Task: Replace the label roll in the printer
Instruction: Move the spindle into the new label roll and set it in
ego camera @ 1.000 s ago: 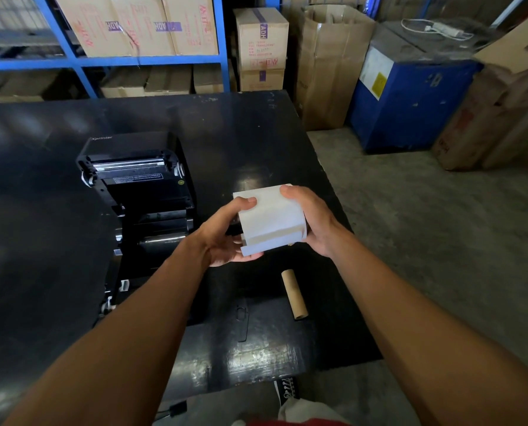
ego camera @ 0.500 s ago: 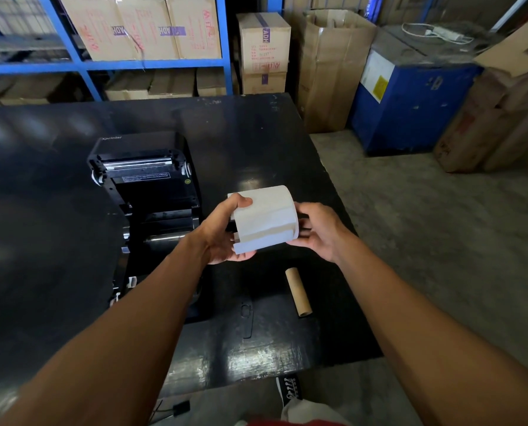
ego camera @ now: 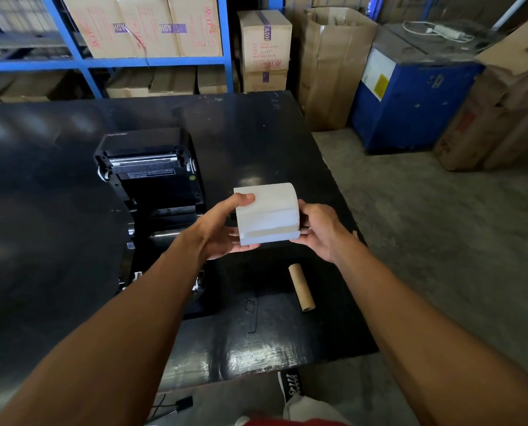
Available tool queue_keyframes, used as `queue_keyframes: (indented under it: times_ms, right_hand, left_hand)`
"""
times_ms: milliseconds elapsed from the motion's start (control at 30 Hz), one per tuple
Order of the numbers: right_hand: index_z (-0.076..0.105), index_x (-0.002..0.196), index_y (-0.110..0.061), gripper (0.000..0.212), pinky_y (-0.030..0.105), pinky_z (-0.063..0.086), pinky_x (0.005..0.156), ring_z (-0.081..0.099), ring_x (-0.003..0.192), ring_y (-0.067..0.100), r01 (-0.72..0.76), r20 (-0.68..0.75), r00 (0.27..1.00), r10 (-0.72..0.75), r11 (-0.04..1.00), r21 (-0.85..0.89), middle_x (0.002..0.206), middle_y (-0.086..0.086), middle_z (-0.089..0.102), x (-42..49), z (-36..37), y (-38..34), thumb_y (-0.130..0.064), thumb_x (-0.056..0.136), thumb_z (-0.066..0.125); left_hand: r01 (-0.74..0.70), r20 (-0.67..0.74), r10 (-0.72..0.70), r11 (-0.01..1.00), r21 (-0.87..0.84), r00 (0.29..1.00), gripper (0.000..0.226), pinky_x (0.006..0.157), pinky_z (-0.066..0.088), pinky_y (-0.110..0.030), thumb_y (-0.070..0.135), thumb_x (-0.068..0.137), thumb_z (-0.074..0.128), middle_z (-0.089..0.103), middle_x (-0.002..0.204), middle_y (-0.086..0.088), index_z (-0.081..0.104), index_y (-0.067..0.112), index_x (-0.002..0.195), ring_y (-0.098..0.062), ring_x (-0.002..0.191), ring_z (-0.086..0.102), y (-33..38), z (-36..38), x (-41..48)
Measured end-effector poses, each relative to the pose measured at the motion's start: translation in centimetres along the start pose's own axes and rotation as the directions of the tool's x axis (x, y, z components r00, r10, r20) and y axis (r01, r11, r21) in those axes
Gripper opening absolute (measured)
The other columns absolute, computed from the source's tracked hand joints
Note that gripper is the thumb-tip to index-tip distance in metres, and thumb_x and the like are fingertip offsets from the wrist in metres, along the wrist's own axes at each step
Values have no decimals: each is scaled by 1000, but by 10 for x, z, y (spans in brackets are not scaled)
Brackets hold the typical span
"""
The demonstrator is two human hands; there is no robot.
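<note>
Two hands, one label roll (ego camera: 269, 210). My left hand (ego camera: 222, 229) curls round its left end, thumb on top and fingers underneath. My right hand (ego camera: 318, 232) cups the right end. The roll is white and held in the air over the black table (ego camera: 57, 210), just right of the one printer (ego camera: 152, 179), whose lid stands open. One empty cardboard core (ego camera: 301, 287) lies on the table below the roll, on my side, apart from it. Past the table there are one blue rack (ego camera: 226, 32) with cartons, two stacked boxes (ego camera: 265, 41), one tall open carton (ego camera: 333, 72) and one blue machine (ego camera: 410, 103).
</note>
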State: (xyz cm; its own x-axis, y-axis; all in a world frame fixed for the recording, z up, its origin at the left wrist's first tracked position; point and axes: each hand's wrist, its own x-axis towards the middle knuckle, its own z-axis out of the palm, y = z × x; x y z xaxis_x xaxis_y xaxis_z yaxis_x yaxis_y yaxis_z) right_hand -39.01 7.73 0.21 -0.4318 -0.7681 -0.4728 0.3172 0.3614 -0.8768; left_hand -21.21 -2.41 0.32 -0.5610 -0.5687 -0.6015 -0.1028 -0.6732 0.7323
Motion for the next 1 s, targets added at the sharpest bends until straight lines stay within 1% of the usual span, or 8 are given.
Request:
queue_keyframes:
  times_ms: [100,233,333,400,500,633,800,1000]
  right_hand:
    - [68,114,-11,25,42,60,85,71,101,25,-1,-6,1000,1,1000,1,107,11,75,-3,2,2,-19,105,47]
    - [70,111,-12,24,34,59,70,71,100,23,10,0,1000,-10,1000,19,104,9,76,-9,5,4,-21,105,49]
    - [69,110,-12,22,40,60,80,70,101,25,10,-2,1000,-10,998,63,104,9,75,-12,7,9,-21,105,49]
    - [66,106,-11,21,46,58,88,71,98,25,-2,-25,1000,5,992,129,100,10,75,-13,7,14,-24,106,49]
    - [62,107,-8,22,45,58,85,73,94,25,-3,-40,999,9,989,150,98,11,75,-14,6,20,-26,106,48]
    - [62,111,-4,22,43,59,86,70,103,26,-3,-58,998,4,1000,19,105,12,73,-12,4,27,-21,104,50]
    - [61,116,-5,23,32,57,71,69,103,25,-5,-73,997,6,1000,16,110,13,71,-7,-4,21,-21,105,48]
    - [60,118,-4,23,38,59,83,69,106,27,15,-71,997,-14,1000,24,113,15,71,5,-8,9,-20,104,50]
  left_hand:
    - [16,-19,-16,1000,-10,1000,88,75,60,-45,39,51,90,62,128,-20,60,17,130,-37,109,66,-3,-2,-3]
    - [28,-10,-28,999,-36,1000,93,74,60,-43,38,48,93,63,130,-17,60,18,132,-36,111,67,-5,-5,-7]
    - [34,12,-34,999,-38,999,96,73,60,-41,38,46,94,63,134,-16,60,20,134,-35,113,67,-8,-8,-10]
    - [32,4,-31,998,-52,999,88,72,60,-40,38,53,90,62,135,-15,59,20,133,-33,114,67,-13,-9,-12]
    - [21,-24,-23,998,-67,999,75,69,61,-39,39,64,82,63,134,-13,58,21,133,-31,111,67,-21,-8,-12]
    - [9,-46,-8,1000,19,999,101,67,61,-38,41,50,87,61,135,-15,47,18,140,-32,113,66,-24,2,-11]
    - [-12,-28,15,997,80,1000,69,68,61,-37,44,62,80,67,128,-12,64,16,123,-29,113,67,-19,11,-1]
    - [-35,-23,37,996,82,999,75,68,61,-38,47,55,84,69,126,-11,66,17,121,-29,113,67,-9,13,16]
